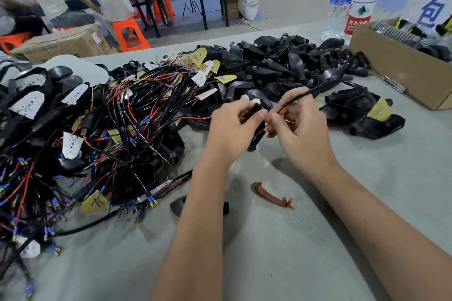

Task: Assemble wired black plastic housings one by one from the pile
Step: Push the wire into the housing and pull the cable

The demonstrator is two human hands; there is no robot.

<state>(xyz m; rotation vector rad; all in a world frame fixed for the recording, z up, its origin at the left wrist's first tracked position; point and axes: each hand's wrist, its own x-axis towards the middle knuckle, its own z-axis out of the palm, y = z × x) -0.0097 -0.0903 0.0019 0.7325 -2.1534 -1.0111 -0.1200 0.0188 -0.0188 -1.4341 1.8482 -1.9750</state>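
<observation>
My left hand (232,124) grips a black plastic housing (255,127) above the grey table, its lower end sticking out below my fingers. My right hand (298,127) pinches the red and black wires (283,110) that run from the housing up to a black sleeved cable (318,89) trailing to the right. A large tangle of wired parts (97,129) with red and black leads, blue terminals and small boards lies to the left. A heap of empty black housings (281,63) lies behind my hands.
An orange plastic strip (272,195) lies on the table (269,252) in front of my hands, a black shell (179,205) beside my left forearm. A cardboard box (396,68) stands at the right, two water bottles (352,0) behind it. People sit at a far table.
</observation>
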